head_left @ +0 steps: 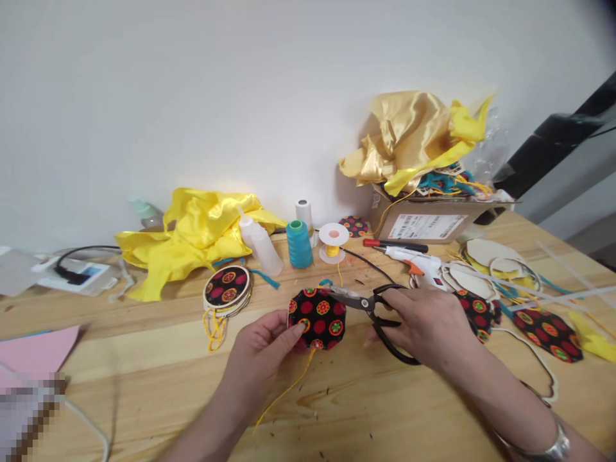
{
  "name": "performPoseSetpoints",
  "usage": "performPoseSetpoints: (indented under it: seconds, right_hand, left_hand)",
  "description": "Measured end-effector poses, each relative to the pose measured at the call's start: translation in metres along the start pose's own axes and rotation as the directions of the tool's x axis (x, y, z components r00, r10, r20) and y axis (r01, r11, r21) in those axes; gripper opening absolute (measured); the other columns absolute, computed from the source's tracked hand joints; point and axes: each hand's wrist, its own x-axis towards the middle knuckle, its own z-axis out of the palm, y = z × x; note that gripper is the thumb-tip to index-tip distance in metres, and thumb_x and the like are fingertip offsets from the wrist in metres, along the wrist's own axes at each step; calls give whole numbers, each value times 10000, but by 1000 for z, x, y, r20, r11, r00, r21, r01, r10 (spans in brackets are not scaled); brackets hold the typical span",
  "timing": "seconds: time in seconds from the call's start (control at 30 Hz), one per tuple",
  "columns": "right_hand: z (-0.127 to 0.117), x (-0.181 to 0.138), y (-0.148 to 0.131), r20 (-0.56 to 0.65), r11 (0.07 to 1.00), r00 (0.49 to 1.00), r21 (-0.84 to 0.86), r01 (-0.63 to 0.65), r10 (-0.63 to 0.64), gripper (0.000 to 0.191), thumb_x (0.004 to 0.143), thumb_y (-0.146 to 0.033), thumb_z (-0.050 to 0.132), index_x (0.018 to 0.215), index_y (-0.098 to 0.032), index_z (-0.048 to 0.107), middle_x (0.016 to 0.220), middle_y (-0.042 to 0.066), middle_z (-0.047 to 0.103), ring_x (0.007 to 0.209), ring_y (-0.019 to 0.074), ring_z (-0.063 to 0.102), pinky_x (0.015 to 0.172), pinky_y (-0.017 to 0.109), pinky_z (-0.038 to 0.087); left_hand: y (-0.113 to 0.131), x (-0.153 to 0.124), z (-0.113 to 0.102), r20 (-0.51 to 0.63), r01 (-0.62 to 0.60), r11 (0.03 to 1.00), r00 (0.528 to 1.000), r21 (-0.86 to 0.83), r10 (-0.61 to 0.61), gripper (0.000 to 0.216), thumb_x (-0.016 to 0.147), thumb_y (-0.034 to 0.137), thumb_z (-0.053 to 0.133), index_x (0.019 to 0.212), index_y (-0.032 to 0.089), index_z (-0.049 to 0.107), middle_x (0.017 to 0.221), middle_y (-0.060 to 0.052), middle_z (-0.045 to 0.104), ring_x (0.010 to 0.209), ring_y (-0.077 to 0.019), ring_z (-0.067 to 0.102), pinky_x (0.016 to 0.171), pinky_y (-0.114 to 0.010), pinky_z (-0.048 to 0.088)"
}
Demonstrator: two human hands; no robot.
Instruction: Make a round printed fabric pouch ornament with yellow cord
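Between thumb and fingers, my left hand point(266, 351) grips a black fabric piece point(320, 319) with red, orange and green flower prints, roughly eight-sided. A yellow cord point(289, 388) hangs from its lower edge, and a bit of teal shows at its top. My right hand point(423, 324) has its fingers through the black handles of a pair of scissors point(366, 304). The blades point left and reach the upper right edge of the fabric piece; whether they touch it I cannot tell. Left of my hands lies a round wooden-rimmed piece point(228, 287) with matching fabric and yellow cord.
Behind my hands stand a teal thread cone point(299, 245), a yellow cord spool point(333, 244) and a squeeze bottle point(261, 246). Yellow satin point(192, 234) lies back left. A cardboard box point(423, 219) heaped with cloth stands back right, near a glue gun point(416, 262) and wooden rings.
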Motion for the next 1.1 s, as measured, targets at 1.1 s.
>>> performPoseSetpoints:
  seconds: [1.1]
  right_hand:
    - [1,1,11,-207,992,978,116,39,-14,315,729,-418,578,539,-175,518,470,-6,537,458,114,491,505,231,311]
  left_hand:
    - [-7,3,-5,-9,-2,997,1000,-75,1,140,698,234,686,797,136,694,720,-51,703,659,-132,615,616,-212,462]
